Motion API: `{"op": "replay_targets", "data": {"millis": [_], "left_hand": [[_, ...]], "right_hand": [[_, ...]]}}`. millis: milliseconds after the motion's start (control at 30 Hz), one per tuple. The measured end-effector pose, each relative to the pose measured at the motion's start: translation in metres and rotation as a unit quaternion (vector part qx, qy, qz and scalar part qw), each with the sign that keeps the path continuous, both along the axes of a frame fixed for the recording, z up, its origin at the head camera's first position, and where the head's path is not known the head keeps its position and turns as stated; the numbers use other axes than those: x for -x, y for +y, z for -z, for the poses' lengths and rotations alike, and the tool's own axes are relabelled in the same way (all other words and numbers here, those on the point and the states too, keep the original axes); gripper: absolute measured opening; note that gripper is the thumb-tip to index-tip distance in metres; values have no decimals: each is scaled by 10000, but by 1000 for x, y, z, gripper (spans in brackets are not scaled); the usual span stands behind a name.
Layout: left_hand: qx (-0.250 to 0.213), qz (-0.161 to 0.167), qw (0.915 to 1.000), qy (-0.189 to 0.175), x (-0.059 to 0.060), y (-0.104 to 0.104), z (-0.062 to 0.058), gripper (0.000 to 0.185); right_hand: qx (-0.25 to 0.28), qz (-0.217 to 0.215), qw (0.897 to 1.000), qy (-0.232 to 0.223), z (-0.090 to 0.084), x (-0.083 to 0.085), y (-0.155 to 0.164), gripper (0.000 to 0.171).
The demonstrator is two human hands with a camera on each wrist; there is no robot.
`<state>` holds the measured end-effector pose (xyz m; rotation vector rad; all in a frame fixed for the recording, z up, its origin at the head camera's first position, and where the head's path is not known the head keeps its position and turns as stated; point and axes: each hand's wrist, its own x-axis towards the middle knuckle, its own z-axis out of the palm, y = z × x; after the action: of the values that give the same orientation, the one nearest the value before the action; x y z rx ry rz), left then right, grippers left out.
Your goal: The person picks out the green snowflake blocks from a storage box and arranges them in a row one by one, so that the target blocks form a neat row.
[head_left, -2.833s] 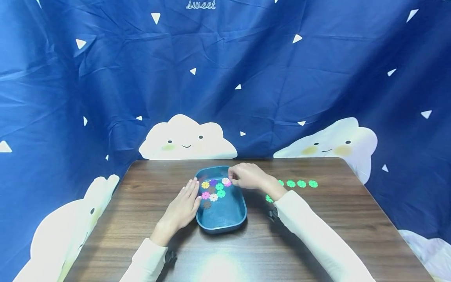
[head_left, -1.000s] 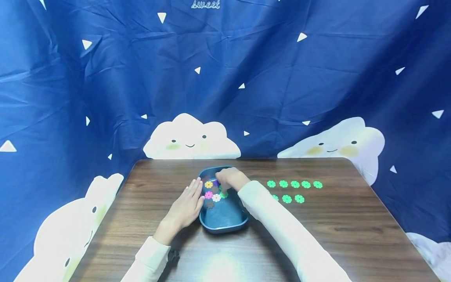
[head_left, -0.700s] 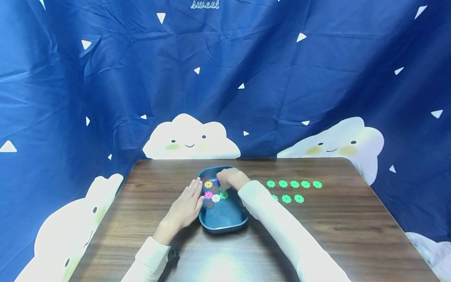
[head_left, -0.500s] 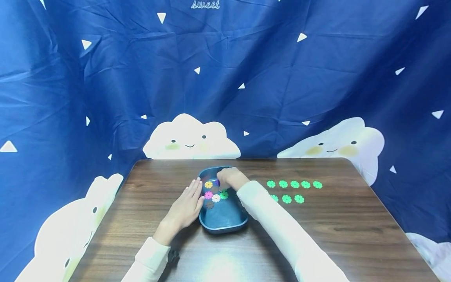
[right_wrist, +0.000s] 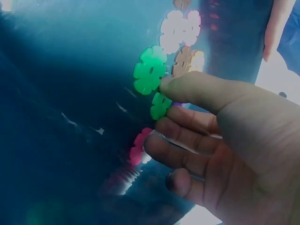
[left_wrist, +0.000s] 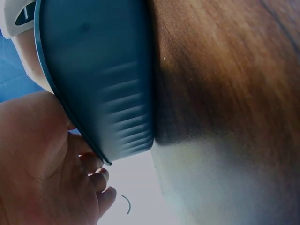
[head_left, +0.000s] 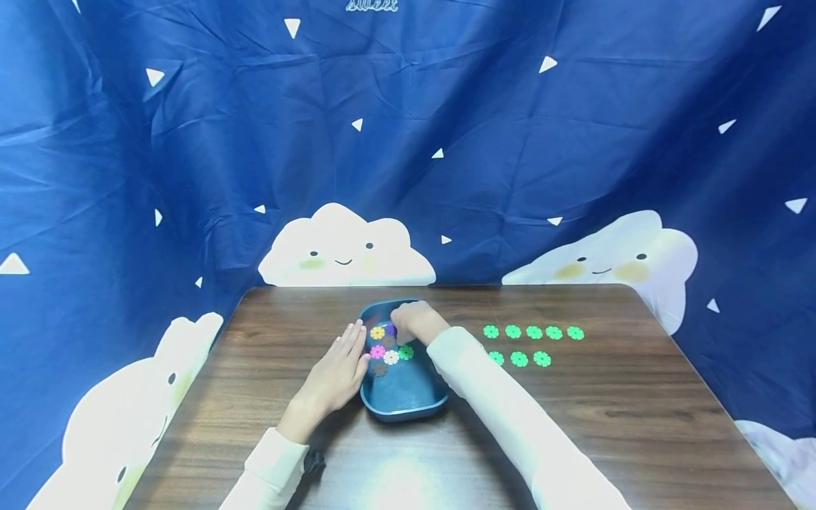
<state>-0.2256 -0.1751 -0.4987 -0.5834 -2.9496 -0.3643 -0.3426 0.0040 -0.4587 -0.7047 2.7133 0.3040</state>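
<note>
A dark blue tray (head_left: 401, 414) stands on the table with several flower-shaped plastic discs inside. My left hand (head_left: 334, 372) rests along its left rim, fingers fairly straight; in the left wrist view the fingers (left_wrist: 93, 161) touch the rim. Inside the tray, my right hand (head_left: 417, 322) has thumb and index finger at two sides of a green flower-shaped disc (right_wrist: 161, 106), seemingly pinching it. Another green disc (right_wrist: 150, 70) lies beside the thumb. Nearby are a white disc (head_left: 391, 358), a pink disc (head_left: 377, 352), a yellow disc (head_left: 377, 332) and a brown disc (head_left: 380, 369).
Right of the tray, several green discs (head_left: 534, 332) lie in a back row, with a shorter row of green discs (head_left: 519, 359) in front. The wooden table (head_left: 605, 411) ends at a blue cloud-patterned curtain (head_left: 408, 142).
Since the earliest frame, my right hand has moved left, deeper into the tray, uncovering the green rows. Over the last second it stays nearly still among the discs. My left hand stays on the rim.
</note>
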Motion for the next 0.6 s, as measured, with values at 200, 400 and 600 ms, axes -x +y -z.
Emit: {"op": "replay_targets", "data": {"millis": [200, 400, 600], "left_hand": [[-54, -5, 10000, 18, 0, 0, 1, 59], [-46, -24, 10000, -27, 0, 0, 1, 59], [-22, -41, 10000, -84, 0, 0, 0, 60]], "right_hand": [[-99, -93, 9999, 37, -2, -2, 0, 48], [-78, -121, 9999, 3, -4, -2, 1, 57], [179, -255, 9995, 87, -6, 2, 3, 42]]}}
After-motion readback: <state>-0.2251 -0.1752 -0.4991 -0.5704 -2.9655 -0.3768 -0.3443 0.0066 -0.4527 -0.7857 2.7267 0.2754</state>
